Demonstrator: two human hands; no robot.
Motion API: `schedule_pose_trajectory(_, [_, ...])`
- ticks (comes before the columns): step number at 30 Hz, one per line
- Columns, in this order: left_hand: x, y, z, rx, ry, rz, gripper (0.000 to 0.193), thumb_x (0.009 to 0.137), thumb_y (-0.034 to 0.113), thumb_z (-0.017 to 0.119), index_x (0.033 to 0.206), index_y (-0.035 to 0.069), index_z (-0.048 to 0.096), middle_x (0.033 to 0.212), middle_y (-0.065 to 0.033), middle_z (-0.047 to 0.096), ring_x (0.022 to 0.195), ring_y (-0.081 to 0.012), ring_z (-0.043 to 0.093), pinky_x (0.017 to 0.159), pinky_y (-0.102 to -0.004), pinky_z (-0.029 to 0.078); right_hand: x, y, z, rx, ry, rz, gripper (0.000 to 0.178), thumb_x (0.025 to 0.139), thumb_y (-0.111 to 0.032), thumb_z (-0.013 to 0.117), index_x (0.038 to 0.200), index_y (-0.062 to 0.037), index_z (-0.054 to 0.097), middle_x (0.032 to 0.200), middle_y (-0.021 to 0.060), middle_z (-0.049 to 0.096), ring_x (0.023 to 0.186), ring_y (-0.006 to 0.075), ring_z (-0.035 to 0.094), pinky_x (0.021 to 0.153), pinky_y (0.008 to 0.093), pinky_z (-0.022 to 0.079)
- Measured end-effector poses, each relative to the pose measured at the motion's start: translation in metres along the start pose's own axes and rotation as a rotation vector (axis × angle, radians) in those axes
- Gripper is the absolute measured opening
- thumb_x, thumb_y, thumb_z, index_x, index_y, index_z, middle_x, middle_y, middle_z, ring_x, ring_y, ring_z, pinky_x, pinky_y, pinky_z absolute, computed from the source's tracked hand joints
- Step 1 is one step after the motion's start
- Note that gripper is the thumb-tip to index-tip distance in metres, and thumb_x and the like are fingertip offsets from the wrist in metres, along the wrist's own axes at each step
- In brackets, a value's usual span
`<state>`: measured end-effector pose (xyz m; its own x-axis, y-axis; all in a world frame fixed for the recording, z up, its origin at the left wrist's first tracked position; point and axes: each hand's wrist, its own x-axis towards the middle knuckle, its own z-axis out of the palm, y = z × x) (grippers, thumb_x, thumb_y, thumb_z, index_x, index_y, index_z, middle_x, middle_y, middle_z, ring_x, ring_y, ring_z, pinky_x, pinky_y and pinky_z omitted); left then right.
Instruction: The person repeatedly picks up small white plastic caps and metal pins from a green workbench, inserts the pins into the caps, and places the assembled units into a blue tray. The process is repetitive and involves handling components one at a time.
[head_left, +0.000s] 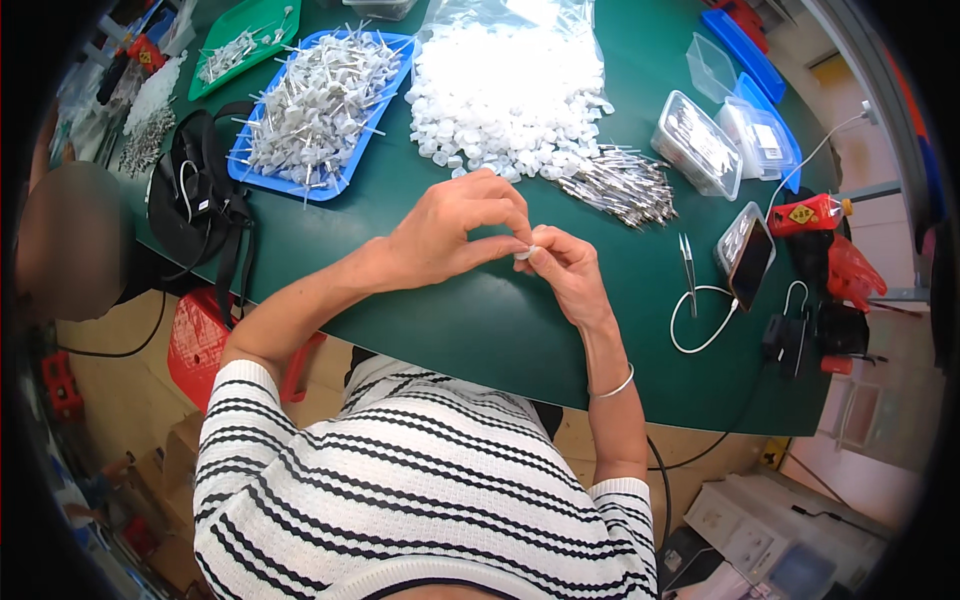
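My left hand (455, 228) and my right hand (568, 270) meet over the near part of the table. Between their fingertips is a small white plastic cap (526, 253). The right thumb and fingers pinch it, and the left thumb and fingertip close on it from the other side. Whether a thin metal pin sits in it is too small to tell. Just beyond my hands lies a large heap of loose white caps (505, 100), spilling from a clear bag. Beside the heap, to the right, is a pile of thin metal pins (625, 185).
A blue tray (236, 170) of capped pins and a green tray (208, 88) stand far left, near a black bag (195, 165). Rightward lie tweezers (688, 268), a phone (750, 275) with a white cable, clear boxes (700, 145) and a red-labelled bottle (805, 214). Someone sits at left.
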<state>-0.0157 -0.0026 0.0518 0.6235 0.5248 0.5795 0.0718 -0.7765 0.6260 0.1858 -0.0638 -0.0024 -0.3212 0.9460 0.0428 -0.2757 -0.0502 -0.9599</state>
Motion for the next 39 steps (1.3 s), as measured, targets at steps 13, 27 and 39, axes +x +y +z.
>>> schedule_pose_trajectory(13, [-0.002, -0.008, -0.03, -0.682, -0.41, -0.73, 0.009, 0.081, 0.007, 0.07, 0.086, 0.0, 0.066, 0.081, -0.0034, 0.067, 0.077, -0.007, 0.062, 0.072, -0.0215, 0.049, 0.006, -0.025, -0.008, -0.597, 0.107, -0.098, 0.008, 0.082, -0.006, 0.066, 0.087, -0.002, 0.07, 0.079, 0.0056, 0.065, 0.081, 0.0166, 0.057, 0.074, 0.0295, 0.045])
schedule_pose_trajectory(27, [-0.059, -0.081, -0.173, 1.058, 0.353, -0.362, 0.011, 0.078, 0.009, 0.07, 0.089, 0.006, 0.067, 0.089, -0.0059, 0.064, 0.087, -0.0243, 0.058, 0.077, -0.0336, 0.046, 0.036, -0.014, -0.039, -1.476, 0.4, -0.276, 0.007, 0.075, -0.006, 0.071, 0.079, -0.0032, 0.065, 0.079, 0.0093, 0.057, 0.081, 0.0286, 0.051, 0.072, 0.0391, 0.043])
schedule_pose_trajectory(39, [-0.024, -0.055, -0.007, 0.503, 0.178, -0.144, 0.017, 0.074, 0.006, 0.072, 0.09, 0.008, 0.068, 0.088, -0.0066, 0.063, 0.085, -0.0245, 0.057, 0.073, -0.0342, 0.048, 0.014, -0.027, -0.011, -0.41, 0.41, -0.067, 0.008, 0.087, -0.004, 0.061, 0.094, -0.0014, 0.062, 0.086, 0.0035, 0.063, 0.079, 0.0104, 0.058, 0.07, 0.0228, 0.046])
